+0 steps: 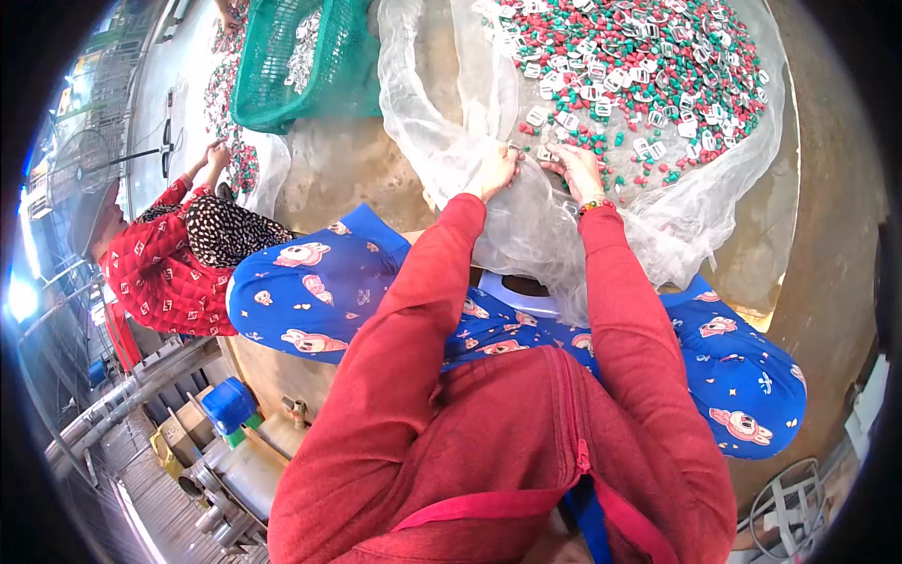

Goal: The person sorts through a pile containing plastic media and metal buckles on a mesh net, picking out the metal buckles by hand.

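My left hand [495, 171] is closed at the near left edge of the pile, over the white mesh cloth [536, 221], with a small piece at its fingertips that I cannot make out. Close by on the right, my right hand [575, 172] has its fingers bent together around a small metal-coloured piece. Beyond my hands, a wide pile of red and green pieces [648, 85] mixed with pale buckle-like pieces [567, 120] lies on the mesh. Folds of the cloth hang between my forearms.
A green basket [272, 111] with pale pieces inside stands at the upper left. Beside it sits a co-worker in red [169, 273], hands at another pile [246, 164]. A blue container [228, 404] is at lower left, a metal frame [787, 508] at lower right.
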Action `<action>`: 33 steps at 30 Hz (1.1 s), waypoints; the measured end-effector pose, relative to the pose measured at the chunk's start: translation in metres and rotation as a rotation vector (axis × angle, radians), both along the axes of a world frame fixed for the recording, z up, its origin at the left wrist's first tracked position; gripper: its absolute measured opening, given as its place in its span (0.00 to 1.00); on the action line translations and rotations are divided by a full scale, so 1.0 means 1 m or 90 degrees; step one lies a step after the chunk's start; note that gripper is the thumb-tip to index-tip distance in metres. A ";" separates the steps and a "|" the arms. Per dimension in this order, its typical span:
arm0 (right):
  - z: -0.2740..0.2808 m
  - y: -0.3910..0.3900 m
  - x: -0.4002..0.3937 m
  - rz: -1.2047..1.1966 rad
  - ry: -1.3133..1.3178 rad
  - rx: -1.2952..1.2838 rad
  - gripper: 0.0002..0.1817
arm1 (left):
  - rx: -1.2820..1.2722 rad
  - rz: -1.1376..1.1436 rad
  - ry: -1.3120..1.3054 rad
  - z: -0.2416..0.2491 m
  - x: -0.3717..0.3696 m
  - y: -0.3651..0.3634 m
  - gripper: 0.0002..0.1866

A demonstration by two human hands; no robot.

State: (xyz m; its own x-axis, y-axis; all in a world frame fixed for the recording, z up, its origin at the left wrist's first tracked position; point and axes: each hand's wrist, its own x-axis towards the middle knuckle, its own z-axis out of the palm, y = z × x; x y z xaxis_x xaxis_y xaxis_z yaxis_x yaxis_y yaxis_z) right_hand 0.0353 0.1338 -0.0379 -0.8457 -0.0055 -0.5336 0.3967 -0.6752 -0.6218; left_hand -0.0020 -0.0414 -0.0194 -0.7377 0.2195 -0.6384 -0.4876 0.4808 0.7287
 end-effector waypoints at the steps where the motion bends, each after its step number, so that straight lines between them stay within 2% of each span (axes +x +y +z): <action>1: 0.004 -0.002 0.000 0.022 -0.001 0.056 0.11 | -0.010 -0.023 0.011 0.002 0.001 0.000 0.15; 3: 0.008 -0.008 0.000 0.074 -0.002 0.170 0.11 | -0.028 -0.065 0.034 0.002 0.003 0.000 0.15; 6: 0.008 -0.017 -0.003 0.055 0.000 0.221 0.14 | -0.125 -0.181 0.211 -0.009 0.011 0.000 0.14; 9: 0.000 -0.018 -0.006 0.101 -0.004 0.267 0.16 | -0.234 -0.229 0.319 -0.016 0.015 0.007 0.13; 12: -0.004 -0.016 -0.006 0.112 -0.004 0.315 0.16 | -0.228 -0.194 0.224 0.002 0.016 0.012 0.12; 14: 0.012 -0.016 -0.006 0.158 -0.003 0.367 0.14 | -0.149 -0.204 0.222 -0.015 0.020 0.015 0.12; 15: 0.001 -0.012 -0.004 0.213 -0.002 0.475 0.14 | -0.128 -0.198 0.228 -0.020 0.016 0.011 0.12; 16: -0.007 -0.010 -0.003 0.205 0.261 0.834 0.17 | -0.240 -0.343 0.217 -0.005 0.013 0.012 0.10; 17: -0.025 -0.009 -0.002 0.287 0.088 0.699 0.20 | -0.204 -0.362 0.360 0.012 0.019 0.013 0.10; 18: -0.012 -0.005 -0.005 0.336 0.022 0.611 0.20 | -0.111 -0.251 0.331 0.039 0.024 0.014 0.10; 19: -0.008 -0.013 -0.010 0.236 0.127 0.430 0.19 | -0.072 -0.236 0.400 0.074 0.019 0.009 0.09; 20: -0.030 -0.006 -0.013 0.236 0.208 0.590 0.17 | -0.041 -0.180 0.356 0.053 0.020 0.013 0.08; 21: -0.014 -0.009 -0.023 0.273 0.180 0.574 0.14 | -0.040 -0.089 0.297 0.011 0.016 0.017 0.07; 22: -0.009 -0.006 -0.025 0.352 0.199 0.724 0.11 | 0.009 -0.017 0.270 0.012 0.019 0.019 0.09; 23: -0.013 -0.009 -0.021 0.299 0.099 0.592 0.09 | -0.086 -0.040 0.227 -0.020 0.019 0.025 0.12; 24: -0.070 0.003 -0.020 0.276 0.227 0.711 0.09 | -0.053 -0.076 0.210 -0.003 0.019 0.023 0.13; 27: -0.027 -0.002 -0.012 0.334 0.054 0.541 0.09 | -0.035 -0.046 0.213 -0.005 0.022 0.027 0.13; 28: -0.039 0.003 -0.009 0.348 0.114 0.669 0.09 | -0.060 -0.029 0.219 -0.012 0.025 0.030 0.13; 31: -0.042 0.005 -0.003 0.287 0.118 0.645 0.09 | -0.047 0.000 0.216 -0.010 0.030 0.034 0.13; 32: -0.051 0.004 -0.003 0.258 0.088 0.582 0.09 | -0.058 -0.028 0.266 -0.023 0.029 0.032 0.13; 33: -0.063 0.004 -0.006 0.258 0.096 0.606 0.09 | -0.066 -0.056 0.314 -0.045 0.029 0.029 0.12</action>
